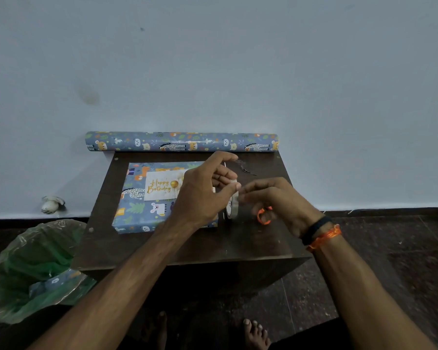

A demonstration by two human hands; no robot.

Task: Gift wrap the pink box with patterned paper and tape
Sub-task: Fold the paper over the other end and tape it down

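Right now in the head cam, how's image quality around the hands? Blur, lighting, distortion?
Head view: dim, bluish light throughout; dark table swallows detail. Right hand is motion-blurred at the fingers, so its grip on the tape roll is hard to read; left hand is sharper. Wide-angle bowing bends the floor line. Wrapped box stays legible.

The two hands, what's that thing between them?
In the head view, a roll of clear tape stands on edge between the left hand and right hand.
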